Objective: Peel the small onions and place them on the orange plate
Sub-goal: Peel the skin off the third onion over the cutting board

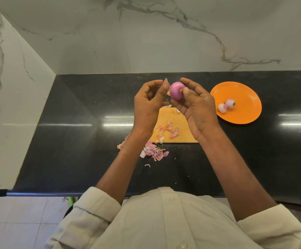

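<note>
A small purple onion (pixel 176 90) is held up above the counter. My right hand (pixel 195 105) grips it between thumb and fingers. My left hand (pixel 149 101) is just left of it, fingers curled, its fingertips at the onion's left side where a scrap of skin shows. To the right lies the orange plate (pixel 243 97) with two peeled onions (pixel 226 105) on it, side by side.
A wooden cutting board (pixel 175 126) lies under my hands on the black counter (pixel 74 132). Pink onion skins (pixel 154 150) are scattered on the board and in front of it. Marble walls rise behind and to the left.
</note>
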The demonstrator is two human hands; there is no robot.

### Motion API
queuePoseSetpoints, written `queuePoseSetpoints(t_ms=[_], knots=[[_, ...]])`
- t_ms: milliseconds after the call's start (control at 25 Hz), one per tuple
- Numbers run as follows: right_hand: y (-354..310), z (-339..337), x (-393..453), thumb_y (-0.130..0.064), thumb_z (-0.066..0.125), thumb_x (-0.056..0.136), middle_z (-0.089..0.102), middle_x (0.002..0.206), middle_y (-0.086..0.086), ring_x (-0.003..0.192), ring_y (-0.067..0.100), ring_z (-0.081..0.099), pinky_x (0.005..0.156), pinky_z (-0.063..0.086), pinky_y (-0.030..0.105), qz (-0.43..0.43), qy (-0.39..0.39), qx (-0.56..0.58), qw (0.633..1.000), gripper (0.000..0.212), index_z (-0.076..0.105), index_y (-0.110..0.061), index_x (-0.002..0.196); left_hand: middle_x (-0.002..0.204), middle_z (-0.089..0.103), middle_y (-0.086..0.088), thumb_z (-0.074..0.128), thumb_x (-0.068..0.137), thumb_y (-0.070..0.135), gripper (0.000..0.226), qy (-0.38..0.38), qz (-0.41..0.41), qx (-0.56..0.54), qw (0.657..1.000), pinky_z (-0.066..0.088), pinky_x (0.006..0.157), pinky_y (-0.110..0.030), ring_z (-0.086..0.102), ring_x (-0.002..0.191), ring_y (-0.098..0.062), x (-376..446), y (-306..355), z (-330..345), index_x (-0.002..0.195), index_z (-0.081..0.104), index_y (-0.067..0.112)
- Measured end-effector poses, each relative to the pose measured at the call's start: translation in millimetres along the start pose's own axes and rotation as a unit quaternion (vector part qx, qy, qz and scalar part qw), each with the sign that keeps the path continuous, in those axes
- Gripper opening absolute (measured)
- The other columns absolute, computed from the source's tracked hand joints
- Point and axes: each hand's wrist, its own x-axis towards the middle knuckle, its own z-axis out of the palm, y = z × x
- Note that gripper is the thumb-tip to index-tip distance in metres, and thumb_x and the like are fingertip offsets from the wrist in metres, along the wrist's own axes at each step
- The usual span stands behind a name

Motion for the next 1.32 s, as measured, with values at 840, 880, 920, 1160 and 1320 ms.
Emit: queuePoseSetpoints(t_ms=[840, 880, 920, 1160, 1320], knots=[[31.9, -16.7, -1.2, -0.027, 0.062, 0.106, 0.069, 0.121, 0.022, 0.096, 0.031, 0.074, 0.071, 0.062, 0.032, 0.268, 0.002, 0.181, 0.946, 0.039, 0.059, 0.001, 0.133, 0.104, 0.078, -0.005, 0.066, 0.102, 0.015, 0.014, -0.016, -0.126, 0.362, 0.923, 0.058, 0.081, -0.038, 0.071, 0.090, -0.020, -18.0, -52.9, -35.6, 0.110, 0.077, 0.012], [33.6, -16.9, -1.6, -0.021, 0.065, 0.104, 0.066, 0.128, 0.025, 0.101, 0.037, 0.075, 0.074, 0.065, 0.035, 0.261, 0.005, 0.179, 0.949, 0.036, 0.061, 0.000, 0.133, 0.111, 0.077, -0.006, 0.065, 0.101, 0.014, 0.017, -0.040, -0.133, 0.428, 0.893, 0.055, 0.080, -0.035, 0.069, 0.093, -0.020, -19.8, -54.4, -37.4, 0.114, 0.076, 0.012], [35.1, -17.1, -1.2, -0.015, 0.065, 0.103, 0.064, 0.132, 0.026, 0.107, 0.041, 0.074, 0.079, 0.066, 0.036, 0.255, 0.007, 0.172, 0.951, 0.032, 0.063, 0.001, 0.130, 0.118, 0.075, -0.007, 0.065, 0.101, 0.015, 0.021, -0.065, -0.132, 0.492, 0.858, 0.051, 0.081, -0.033, 0.068, 0.099, -0.021, -21.5, -55.1, -38.0, 0.120, 0.074, 0.012], [36.6, -16.3, -4.5, -0.002, 0.048, 0.108, 0.066, 0.136, 0.020, 0.118, 0.036, 0.072, 0.100, 0.060, 0.044, 0.188, -0.007, 0.077, 0.979, 0.032, 0.069, -0.005, 0.132, 0.114, 0.076, 0.004, 0.055, 0.111, 0.030, 0.025, -0.044, -0.024, 0.308, 0.950, 0.059, 0.086, -0.033, 0.071, 0.102, -0.015, -19.5, -29.3, -23.1, 0.125, 0.073, 0.019], [32.6, -15.9, -6.5, 0.000, 0.050, 0.107, 0.067, 0.136, 0.018, 0.123, 0.031, 0.070, 0.104, 0.058, 0.044, 0.120, -0.025, 0.073, 0.990, 0.034, 0.067, -0.007, 0.136, 0.113, 0.076, 0.008, 0.077, 0.099, 0.030, 0.027, -0.065, 0.022, 0.239, 0.969, 0.060, 0.084, -0.023, 0.073, 0.100, -0.010, -26.1, -19.9, -17.8, 0.126, 0.076, 0.028]])
